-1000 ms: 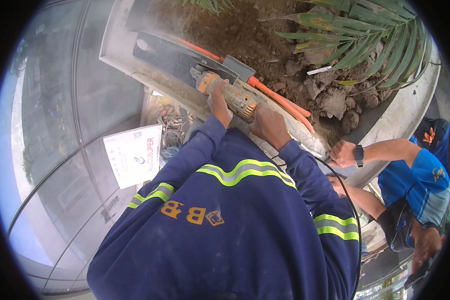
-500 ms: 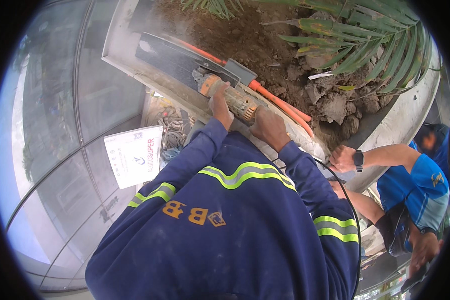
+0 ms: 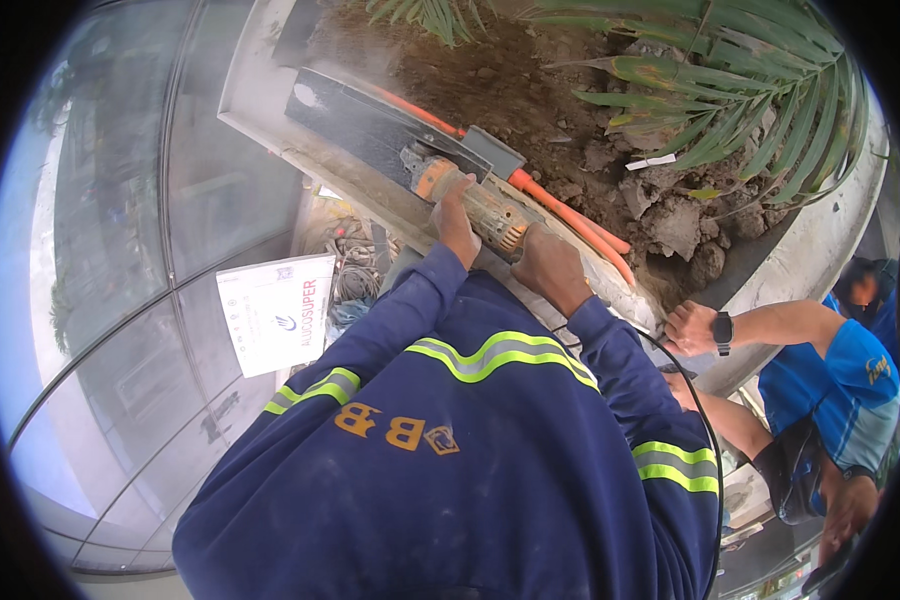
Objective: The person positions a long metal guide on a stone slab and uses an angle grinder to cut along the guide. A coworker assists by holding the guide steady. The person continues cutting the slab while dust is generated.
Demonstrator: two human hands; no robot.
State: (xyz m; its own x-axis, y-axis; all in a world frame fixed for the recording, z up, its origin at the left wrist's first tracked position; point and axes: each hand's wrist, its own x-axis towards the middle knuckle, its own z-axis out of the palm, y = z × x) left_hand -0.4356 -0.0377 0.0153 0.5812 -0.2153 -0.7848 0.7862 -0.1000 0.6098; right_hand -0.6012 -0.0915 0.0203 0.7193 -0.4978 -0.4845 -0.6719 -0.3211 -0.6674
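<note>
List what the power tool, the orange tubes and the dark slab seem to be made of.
Power tool: likely a hard plastic body, matte and dusty, with moulded vent slots; the grey head looks metallic.
Orange tubes: probably plastic, given their smooth, even colour.
Dark slab: perhaps stone or tile, flat and dark under pale dust; the look leaves it open.

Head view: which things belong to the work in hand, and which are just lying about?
In the work:
- grinder, held by the left hand and right hand
- dark slab at its head

Apparently lying about:
- white board
- coiled cables
- white strip on the soil
</note>
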